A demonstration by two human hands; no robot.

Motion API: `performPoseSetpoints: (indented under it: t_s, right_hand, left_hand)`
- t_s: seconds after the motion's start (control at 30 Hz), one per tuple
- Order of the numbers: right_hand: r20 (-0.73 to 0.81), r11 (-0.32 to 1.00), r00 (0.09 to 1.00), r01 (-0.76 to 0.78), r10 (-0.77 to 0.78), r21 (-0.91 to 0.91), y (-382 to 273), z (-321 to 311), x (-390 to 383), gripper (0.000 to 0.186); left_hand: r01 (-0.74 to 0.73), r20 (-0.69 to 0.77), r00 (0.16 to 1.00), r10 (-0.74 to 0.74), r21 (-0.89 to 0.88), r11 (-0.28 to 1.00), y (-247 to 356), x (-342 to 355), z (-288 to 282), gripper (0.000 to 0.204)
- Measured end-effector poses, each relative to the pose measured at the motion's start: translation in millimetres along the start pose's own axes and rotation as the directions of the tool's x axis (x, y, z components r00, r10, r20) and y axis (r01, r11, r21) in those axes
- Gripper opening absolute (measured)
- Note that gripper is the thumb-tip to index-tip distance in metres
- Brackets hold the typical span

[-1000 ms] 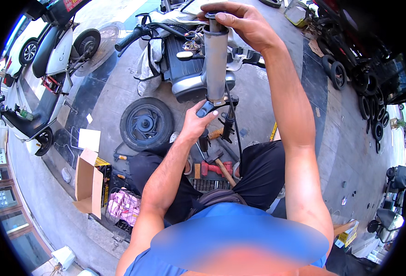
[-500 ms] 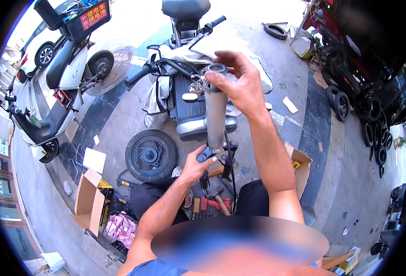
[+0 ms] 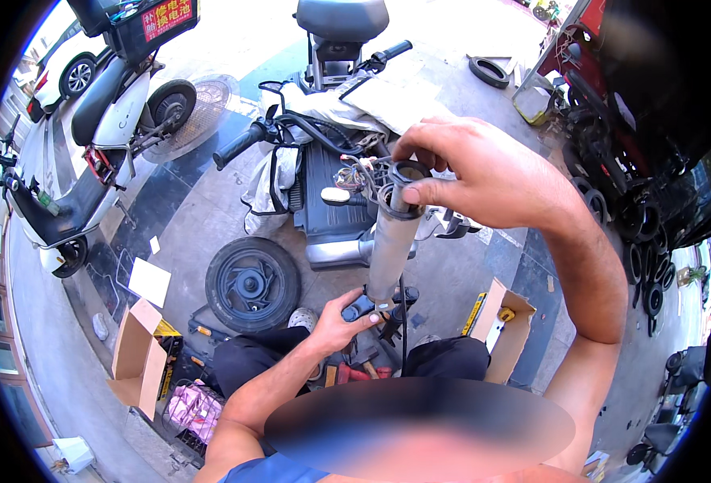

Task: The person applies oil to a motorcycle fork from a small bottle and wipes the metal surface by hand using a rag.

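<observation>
A silver metal tube [image 3: 392,253] stands tilted in front of me. My left hand [image 3: 341,326] is closed around the dark fitting [image 3: 361,307] at its lower end. At the top, a dark round sleeve [image 3: 403,183] sticks out of the tube's mouth. My right hand [image 3: 484,173] pinches this sleeve, thumb on the near side and fingers curled over the far rim. Behind the tube is a partly dismantled electric scooter [image 3: 331,189] with loose wires, its handlebar grip [image 3: 241,145] to the left. What is inside the tube is hidden.
A black-tyred wheel [image 3: 253,283] lies left of the tube. Open cardboard boxes stand at left [image 3: 140,354] and right [image 3: 504,334]. Between my legs are red tools [image 3: 355,374]. Another scooter [image 3: 90,173] is parked left; tyres [image 3: 653,282] line the right side.
My right hand has closed on the sleeve, which now projects higher from the tube. The tube leans more and has come nearer; the view has shifted slightly.
</observation>
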State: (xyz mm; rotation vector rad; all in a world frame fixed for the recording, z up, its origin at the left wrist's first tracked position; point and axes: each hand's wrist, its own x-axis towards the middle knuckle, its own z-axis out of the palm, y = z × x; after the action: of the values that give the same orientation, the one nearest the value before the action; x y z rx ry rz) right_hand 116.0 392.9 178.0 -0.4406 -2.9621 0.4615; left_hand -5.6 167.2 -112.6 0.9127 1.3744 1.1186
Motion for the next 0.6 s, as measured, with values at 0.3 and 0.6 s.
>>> performPoseSetpoints:
  t_s: [0.3, 0.6]
  right_hand:
    - [0.080, 0.996, 0.993, 0.089, -0.089, 0.010, 7, -11, 4, 0.038]
    - [0.232, 0.990, 0.973, 0.024, 0.008, -0.136, -10, -24, 22, 0.036]
  left_hand:
    - [0.010, 0.036, 0.999, -0.009, -0.025, 1.000, 8, 0, -2, 0.065]
    - [-0.008, 0.050, 0.999, 0.009, -0.014, 1.000, 0, 2, -2, 0.065]
